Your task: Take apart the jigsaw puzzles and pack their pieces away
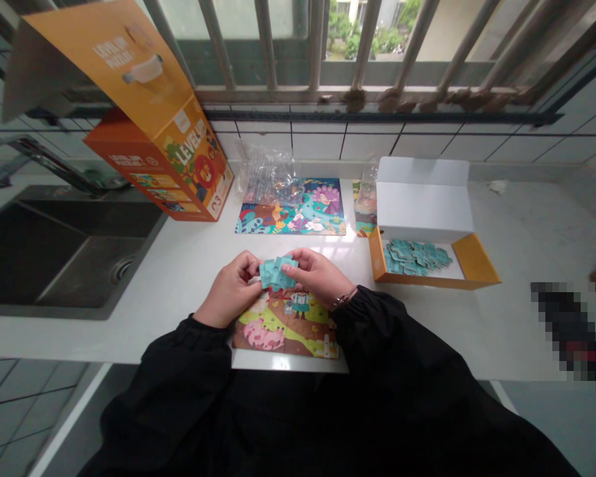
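Between my two hands is a small bunch of teal-backed puzzle pieces (277,273). My left hand (236,288) pinches the bunch at its left edge, fingers curled. At the right side my right hand (320,273) grips it, thumb lying on top of the pieces. Under my hands lies a farm puzzle (288,329) with a pink pig and a figure in teal clothes; its upper part is hidden by the hands. More teal pieces (414,257) fill much of an open orange-and-white box (432,281) to the right.
A tall orange puzzle box (179,165), lid raised, stands at the back left beside a dark sink (74,252). Behind the hands lies a blue animal picture (298,218) partly under clear plastic wrap (273,175). Another picture (365,215) sits partly behind the open box.
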A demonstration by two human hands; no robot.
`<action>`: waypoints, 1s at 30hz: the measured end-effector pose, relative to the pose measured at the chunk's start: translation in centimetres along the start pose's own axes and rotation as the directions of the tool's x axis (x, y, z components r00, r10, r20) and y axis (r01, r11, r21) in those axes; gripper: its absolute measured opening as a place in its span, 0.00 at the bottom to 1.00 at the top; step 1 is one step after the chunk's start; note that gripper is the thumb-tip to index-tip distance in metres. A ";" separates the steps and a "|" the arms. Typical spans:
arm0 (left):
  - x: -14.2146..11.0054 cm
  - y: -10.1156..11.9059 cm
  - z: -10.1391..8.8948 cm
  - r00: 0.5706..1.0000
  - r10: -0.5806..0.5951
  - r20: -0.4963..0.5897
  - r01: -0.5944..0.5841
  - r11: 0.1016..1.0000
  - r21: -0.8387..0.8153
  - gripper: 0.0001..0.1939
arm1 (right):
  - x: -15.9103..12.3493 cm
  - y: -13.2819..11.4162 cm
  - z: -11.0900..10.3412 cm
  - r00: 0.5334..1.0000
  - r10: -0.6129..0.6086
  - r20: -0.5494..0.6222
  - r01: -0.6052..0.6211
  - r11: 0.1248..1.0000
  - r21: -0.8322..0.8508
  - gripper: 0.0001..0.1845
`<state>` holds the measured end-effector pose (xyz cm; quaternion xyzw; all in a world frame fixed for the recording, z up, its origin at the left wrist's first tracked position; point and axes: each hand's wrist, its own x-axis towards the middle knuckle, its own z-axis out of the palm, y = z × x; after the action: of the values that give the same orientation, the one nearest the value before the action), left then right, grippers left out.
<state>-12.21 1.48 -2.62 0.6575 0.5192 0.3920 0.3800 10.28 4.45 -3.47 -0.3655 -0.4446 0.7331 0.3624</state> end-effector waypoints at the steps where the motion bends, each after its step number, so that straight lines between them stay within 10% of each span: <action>1: 0.0 -0.1 0.1 1.000 0.002 -0.004 -0.002 1.000 -0.004 0.20 | 0.0 0.0 0.0 1.000 -0.011 -0.009 0.011 1.000 -0.008 0.30; 7: -0.1 1.0 -0.8 0.991 0.096 -0.090 -0.082 0.985 0.151 0.10 | 0.1 -0.2 -0.3 0.994 -0.079 -0.081 0.080 0.997 0.007 0.32; 14: -2.0 1.4 -4.7 0.952 0.097 0.291 -0.244 0.816 0.525 0.25 | -0.4 -0.6 -0.1 0.997 -0.062 -0.043 0.066 0.992 0.105 0.35; 20: -3.6 0.3 -5.0 0.949 -0.018 0.315 -0.156 0.842 0.517 0.23 | -0.6 -0.4 0.1 0.989 0.054 0.135 -0.063 0.996 0.061 0.34; 30: -4.4 4.9 -2.6 0.900 -0.387 0.200 0.215 0.794 0.569 0.18 | 0.1 0.5 -0.1 0.990 0.057 0.128 -0.060 0.998 0.016 0.30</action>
<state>-13.36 -3.41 2.36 0.6970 0.6411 0.0589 0.3158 10.26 4.39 -4.01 -0.3271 -0.4485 0.7697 0.3152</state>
